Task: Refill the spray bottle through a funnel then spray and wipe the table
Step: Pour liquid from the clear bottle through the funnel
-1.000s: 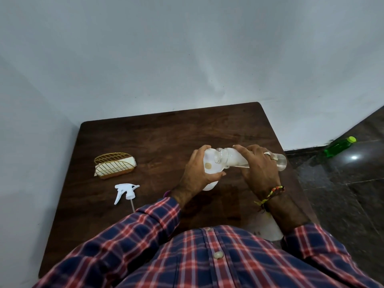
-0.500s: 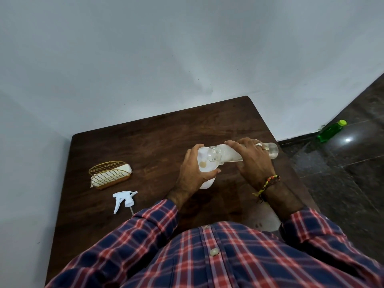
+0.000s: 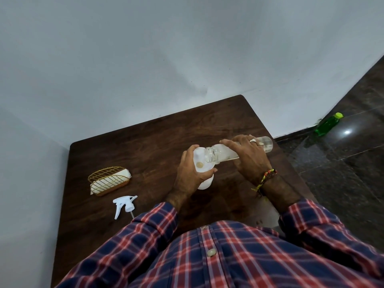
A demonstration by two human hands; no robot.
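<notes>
My left hand (image 3: 190, 173) grips a white spray bottle (image 3: 204, 183) that stands on the dark wooden table (image 3: 145, 146), with a white funnel (image 3: 200, 161) sitting in its neck. My right hand (image 3: 249, 156) holds a clear plastic bottle (image 3: 222, 153) tipped almost flat, its open mouth over the funnel. A little clear liquid lies along its lower side. The white trigger spray head (image 3: 124, 204) with its dip tube lies loose on the table to the left.
A gold wire holder with white cloth or napkins (image 3: 109, 180) stands at the table's left. A green bottle (image 3: 328, 124) stands on the dark tiled floor at the right, by the white wall. My plaid shirt covers the table's near edge.
The clear bottle has stayed tipped over the funnel. My head has turned, so the table sits lower and more slanted in view. Both hands keep their grips.
</notes>
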